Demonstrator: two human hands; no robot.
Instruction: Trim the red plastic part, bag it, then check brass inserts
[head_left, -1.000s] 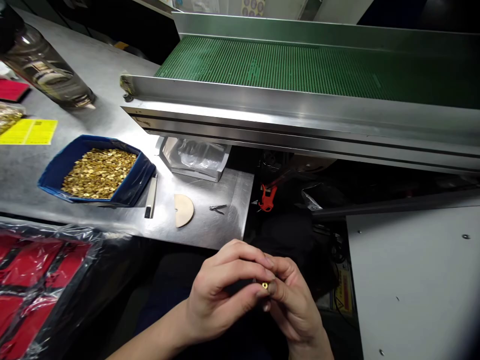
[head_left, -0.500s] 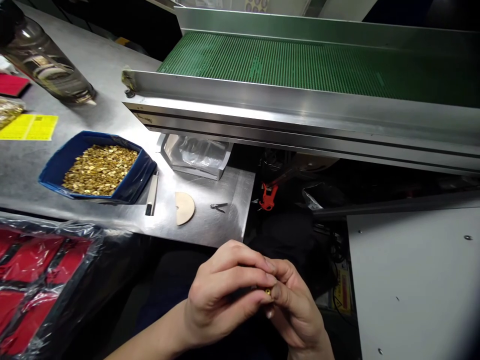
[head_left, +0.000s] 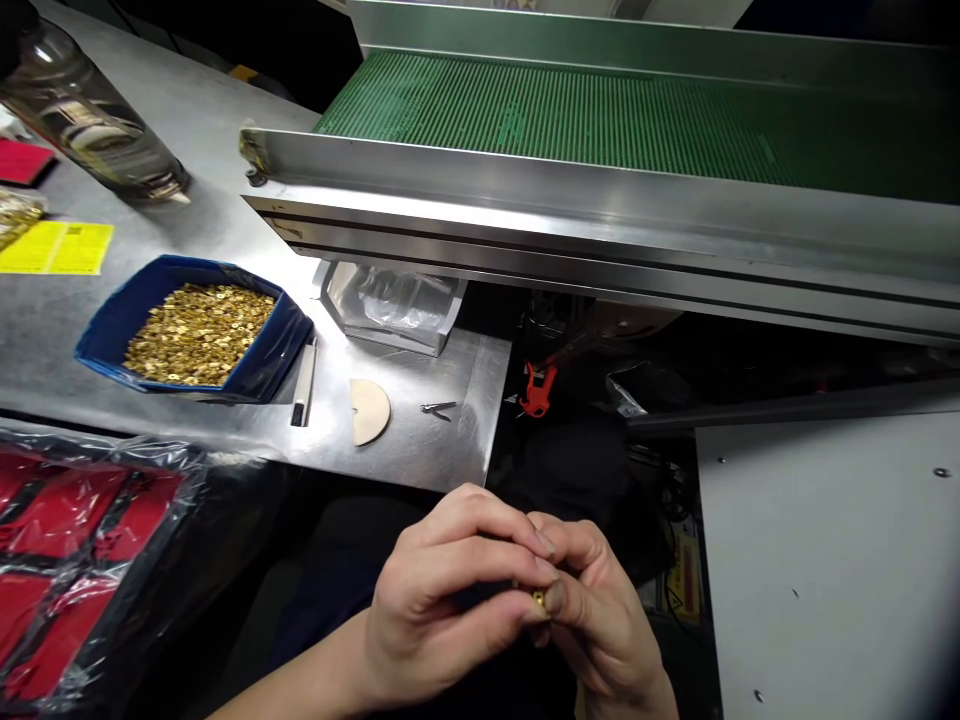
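brass piece [head_left: 538, 598] sits pinched low in the centre of the frame, left hand [head_left: 442, 600] and right hand [head_left: 600, 620] both clamped on it, fingertips touching. since a second ago it has sunk slightly, grip unchanged, so they are working it in place. blue tray [head_left: 120, 320] of brass parts waits at left.

Both hands meet low in front of the person's body. The left hand [head_left: 442, 600] curls over, its fingers [head_left: 517, 545] bent and pressed against the right hand [head_left: 600, 620], fingertips pinched together; the left forearm runs in from below.
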